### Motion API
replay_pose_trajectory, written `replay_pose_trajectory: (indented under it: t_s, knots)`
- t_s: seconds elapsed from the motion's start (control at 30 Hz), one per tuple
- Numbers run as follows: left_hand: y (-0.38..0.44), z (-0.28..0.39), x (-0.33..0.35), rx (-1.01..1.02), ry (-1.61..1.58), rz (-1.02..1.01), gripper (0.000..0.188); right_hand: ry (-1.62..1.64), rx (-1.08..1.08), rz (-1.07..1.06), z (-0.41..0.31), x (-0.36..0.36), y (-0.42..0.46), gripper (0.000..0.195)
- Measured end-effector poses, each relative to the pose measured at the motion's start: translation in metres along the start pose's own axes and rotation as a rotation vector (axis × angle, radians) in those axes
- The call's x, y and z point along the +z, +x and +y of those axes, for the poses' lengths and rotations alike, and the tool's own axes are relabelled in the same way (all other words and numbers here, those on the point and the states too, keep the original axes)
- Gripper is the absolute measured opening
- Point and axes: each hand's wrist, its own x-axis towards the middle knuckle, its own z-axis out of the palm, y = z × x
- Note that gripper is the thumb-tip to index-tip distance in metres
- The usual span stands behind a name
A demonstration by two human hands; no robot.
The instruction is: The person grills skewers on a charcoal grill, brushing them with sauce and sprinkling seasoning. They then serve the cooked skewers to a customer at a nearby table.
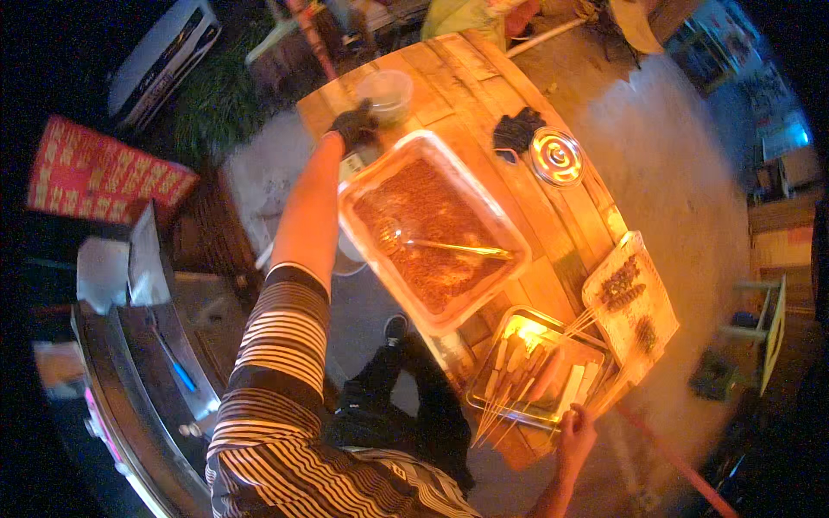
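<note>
My left hand, in a dark glove, reaches to the table's far left and meets the rim of a clear plastic bowl. Whether its fingers grip the bowl is blurred. Bare, my right hand is at the near corner of a metal tray, fingers curled by its rim; what they hold is unclear. Skewered food and pale strips lie in that tray. Between my hands stands a large white tub of reddish-brown powder, with a metal spoon resting in it.
On the wooden table are a black cloth-like item and a shiny round metal lid or bowl. A pale tray at the right edge bears dark skewered pieces. A red sign with writing stands left.
</note>
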Motion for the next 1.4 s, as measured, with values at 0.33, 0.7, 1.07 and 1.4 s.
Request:
replay_pose_trajectory:
  t_s: [0.33,0.7,1.07,1.4]
  knots:
    - [-0.391,-0.060,0.006,0.357,0.219,0.338,0.038,0.164,-0.586,-0.782,-0.128,0.080,-0.077,0.023]
    - [-1.164,-0.314,0.048,-0.678,0.852,1.391,0.023,0.223,-1.601,-0.835,-0.296,0.133,-0.318,0.022]
    - [-1.307,-0.335,0.011,-0.533,-0.076,1.718,0.026,-0.035,-2.131,-1.857,0.064,0.243,-0.806,0.027]
    - [-1.258,-0.408,-0.165,0.358,-1.215,1.848,0.028,-0.462,-2.211,-1.416,0.135,0.298,-0.901,0.017]
